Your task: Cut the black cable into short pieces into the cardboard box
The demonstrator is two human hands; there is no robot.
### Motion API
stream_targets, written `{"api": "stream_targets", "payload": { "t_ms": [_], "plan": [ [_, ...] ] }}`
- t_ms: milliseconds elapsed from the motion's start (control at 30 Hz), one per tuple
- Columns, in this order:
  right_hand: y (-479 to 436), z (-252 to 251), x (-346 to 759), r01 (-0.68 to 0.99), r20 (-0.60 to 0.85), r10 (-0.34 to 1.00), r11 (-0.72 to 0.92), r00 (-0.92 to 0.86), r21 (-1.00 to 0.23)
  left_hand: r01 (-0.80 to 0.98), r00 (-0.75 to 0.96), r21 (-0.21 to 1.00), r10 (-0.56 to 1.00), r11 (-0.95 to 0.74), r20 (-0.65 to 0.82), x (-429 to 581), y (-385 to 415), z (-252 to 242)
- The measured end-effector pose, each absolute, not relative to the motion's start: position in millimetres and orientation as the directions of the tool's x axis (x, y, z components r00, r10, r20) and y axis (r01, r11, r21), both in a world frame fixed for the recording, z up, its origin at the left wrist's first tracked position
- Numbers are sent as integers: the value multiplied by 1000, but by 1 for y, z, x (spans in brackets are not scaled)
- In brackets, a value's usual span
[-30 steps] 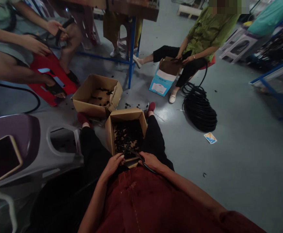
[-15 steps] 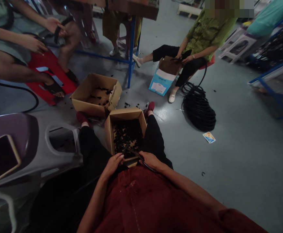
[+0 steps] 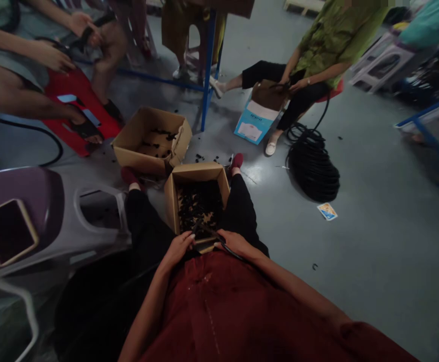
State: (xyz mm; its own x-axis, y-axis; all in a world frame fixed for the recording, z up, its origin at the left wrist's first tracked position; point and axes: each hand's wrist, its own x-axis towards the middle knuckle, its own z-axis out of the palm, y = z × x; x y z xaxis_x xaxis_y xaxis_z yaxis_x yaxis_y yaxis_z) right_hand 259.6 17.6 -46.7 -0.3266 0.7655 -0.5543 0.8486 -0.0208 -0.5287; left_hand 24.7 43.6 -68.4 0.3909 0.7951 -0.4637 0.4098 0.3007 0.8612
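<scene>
**Two hands, left hand point(image 3: 179, 246) and right hand point(image 3: 236, 242), at work over a box point(image 3: 198, 173)**

Nearest lies the person's dark red shirt point(image 3: 211, 301), at six o'clock from the hands. The left fingers are closed on a short black strip point(image 3: 195, 228) above the box's near edge. The right fingers curl round a dark tool point(image 3: 210, 232), perhaps scissors, its tip close to the strip; whether they touch is too dim to tell. The box stands on the floor at twelve o'clock, between the person's legs, with black bits point(image 3: 200, 198) spread over its bottom.

At nine o'clock a phone point(image 3: 11, 231) lies on a purple stool point(image 3: 49, 196). At three o'clock are a loose black piece point(image 3: 315, 266) and, a little farther, a card point(image 3: 327, 211). A second box point(image 3: 151, 161) sits at eleven o'clock, a few black bits inside. At two o'clock lies a coil point(image 3: 313, 168) of black tubing.

Farther out, at one o'clock, a seated co-worker point(image 3: 323, 48) in green has both hands above a blue box point(image 3: 255, 120). At ten o'clock another person's hand point(image 3: 55, 58) is just above a red stool point(image 3: 63, 95). A blue table leg point(image 3: 207, 75) stands at twelve.
</scene>
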Motion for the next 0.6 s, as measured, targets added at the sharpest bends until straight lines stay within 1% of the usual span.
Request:
{"api": "stream_targets", "payload": {
  "t_ms": [100, 200, 367, 600],
  "plan": [
    [17, -48, 257, 863, -575, 758, -32, -308, -505, 409, 393, 868, 804, 281, -445, 23, 42, -70],
    [16, -51, 255, 857, -575, 758, -42, -308, -514, 385, 411, 890, 818, 244, -402, 20, 41, -75],
    [15, -56, 254, 877, -600, 738, -24, -308, -481, 356, 391, 882, 808, 310, -442, 19, 40, -80],
    [14, -55, 251, 903, -590, 755, 6, -285, -429, 333, 388, 880, 801, 339, -455, 18, 38, -83]
  ]
}}
